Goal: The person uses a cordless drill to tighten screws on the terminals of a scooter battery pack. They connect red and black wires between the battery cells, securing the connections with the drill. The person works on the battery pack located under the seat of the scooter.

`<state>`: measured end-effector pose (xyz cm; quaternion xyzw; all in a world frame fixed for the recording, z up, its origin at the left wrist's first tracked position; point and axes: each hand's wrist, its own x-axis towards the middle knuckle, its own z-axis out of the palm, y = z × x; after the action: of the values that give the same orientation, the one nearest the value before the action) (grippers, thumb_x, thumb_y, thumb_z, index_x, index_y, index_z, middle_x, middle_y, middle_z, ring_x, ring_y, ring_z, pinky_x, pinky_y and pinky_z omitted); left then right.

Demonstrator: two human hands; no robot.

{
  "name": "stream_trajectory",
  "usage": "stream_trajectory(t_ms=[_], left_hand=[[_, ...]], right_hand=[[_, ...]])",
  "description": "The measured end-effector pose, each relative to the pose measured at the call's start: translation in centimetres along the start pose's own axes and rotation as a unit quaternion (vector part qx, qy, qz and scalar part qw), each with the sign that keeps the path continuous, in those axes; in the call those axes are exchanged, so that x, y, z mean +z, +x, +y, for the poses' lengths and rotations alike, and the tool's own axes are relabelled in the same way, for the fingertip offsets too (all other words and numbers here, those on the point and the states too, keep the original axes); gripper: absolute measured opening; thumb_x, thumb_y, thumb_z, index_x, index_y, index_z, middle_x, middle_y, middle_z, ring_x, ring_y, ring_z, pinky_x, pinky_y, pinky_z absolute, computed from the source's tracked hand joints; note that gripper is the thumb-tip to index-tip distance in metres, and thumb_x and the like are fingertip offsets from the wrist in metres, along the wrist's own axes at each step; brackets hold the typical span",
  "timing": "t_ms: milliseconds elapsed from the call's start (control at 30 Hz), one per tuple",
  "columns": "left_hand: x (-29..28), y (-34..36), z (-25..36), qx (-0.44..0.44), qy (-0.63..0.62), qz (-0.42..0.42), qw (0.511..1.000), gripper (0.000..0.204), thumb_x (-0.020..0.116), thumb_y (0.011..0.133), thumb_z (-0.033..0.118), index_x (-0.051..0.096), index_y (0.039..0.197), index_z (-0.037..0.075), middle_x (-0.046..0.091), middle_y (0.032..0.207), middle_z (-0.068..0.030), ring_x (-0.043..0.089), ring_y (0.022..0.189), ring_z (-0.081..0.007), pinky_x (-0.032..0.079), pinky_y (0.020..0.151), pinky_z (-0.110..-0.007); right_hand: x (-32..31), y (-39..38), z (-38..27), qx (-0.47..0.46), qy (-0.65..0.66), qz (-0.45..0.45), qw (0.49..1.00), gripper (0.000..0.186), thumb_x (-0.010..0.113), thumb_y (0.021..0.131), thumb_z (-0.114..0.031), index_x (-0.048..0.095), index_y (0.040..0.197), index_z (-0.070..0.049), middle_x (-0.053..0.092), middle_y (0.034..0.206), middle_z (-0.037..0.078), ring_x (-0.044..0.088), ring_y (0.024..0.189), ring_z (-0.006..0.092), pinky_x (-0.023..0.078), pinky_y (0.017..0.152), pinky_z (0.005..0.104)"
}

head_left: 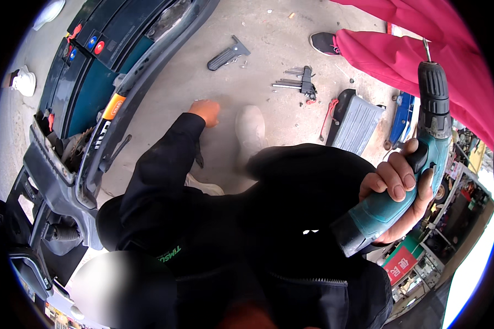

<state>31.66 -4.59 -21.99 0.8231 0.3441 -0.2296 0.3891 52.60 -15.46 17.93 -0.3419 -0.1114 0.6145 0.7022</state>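
My right hand [398, 183] is wrapped round the grip of a teal and black cordless drill [434, 131]. The drill is raised at the right, its thin metal bit [426, 50] pointing up and away from me. Low over the concrete floor, my left hand [206, 112] is closed, fingers curled; whether it pinches something small, I cannot make out. Beyond it lies a black and grey L-shaped piece [229, 54] with small bits of hardware beside it. A fold-out hex key set [300, 83] rests on the floor further right.
At the left stands a vehicle frame [132, 82] holding dark batteries [101, 55] with red and blue terminals. A grey ribbed box [358, 123] and a blue part [403, 116] lie at the right. Someone in pink trousers [389, 57] stands close by. Cluttered shelves [450, 219] are far right.
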Motion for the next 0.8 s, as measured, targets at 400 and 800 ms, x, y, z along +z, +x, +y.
stream_trajectory(t_ms=[400, 800], left_hand=[[-1.2, 5.3, 9.4, 0.14, -0.092, 0.227, 0.959, 0.019, 0.062, 0.086, 0.017, 0.063, 0.1, 0.004, 0.066, 0.099, -0.017, 0.063, 0.094, -0.0366, 0.05, 0.08, -0.047], [-2.0, 3.9, 9.7, 0.117, -0.222, 0.219, 0.943, 0.018, 0.064, 0.086, 0.012, 0.064, 0.101, 0.003, 0.066, 0.099, -0.0157, 0.064, 0.088, -0.0364, 0.051, 0.077, -0.044]], right_hand=[[-7.0, 5.9, -9.5, -0.098, -0.536, -0.026, 0.838, 0.062, 0.071, 0.082, -0.026, 0.048, 0.127, 0.011, 0.056, 0.079, 0.006, 0.055, 0.068, 0.0168, 0.045, 0.067, 0.0306], [-42.8, -2.2, 8.8, 0.182, -0.283, 0.193, 0.922, 0.052, 0.078, 0.071, -0.006, 0.062, 0.121, -0.006, 0.066, 0.109, 0.007, 0.062, 0.102, 0.0216, 0.051, 0.084, 0.0378]])
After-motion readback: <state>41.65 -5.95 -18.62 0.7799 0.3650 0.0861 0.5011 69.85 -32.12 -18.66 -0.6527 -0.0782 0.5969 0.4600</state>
